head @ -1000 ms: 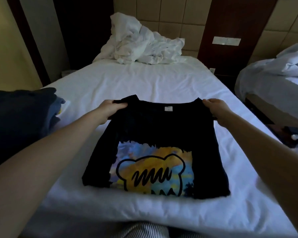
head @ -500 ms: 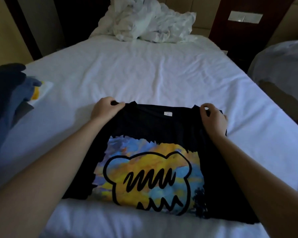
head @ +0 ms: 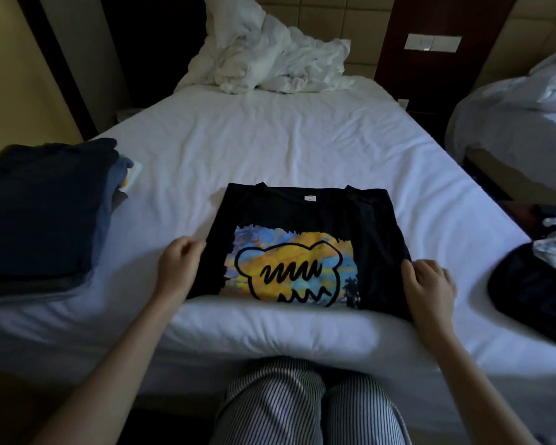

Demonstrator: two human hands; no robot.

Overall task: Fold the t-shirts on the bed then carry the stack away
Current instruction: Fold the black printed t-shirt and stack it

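I see the black t-shirt point(head: 305, 226) lying flat near the foot edge of the bed point(head: 302, 139), print side up, collar toward the rumpled white bedding point(head: 270, 59). My left hand point(head: 180, 268) is curled at its left edge and my right hand point(head: 427, 287) over its right edge; both touch the cloth, but I cannot tell whether they grip it. A stack of folded dark clothes point(head: 45, 213) sits well to the left.

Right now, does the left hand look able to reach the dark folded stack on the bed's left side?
Probably yes. The left hand sits at the black t-shirt's left edge, and only bare sheet of the bed lies between it and the dark folded stack.
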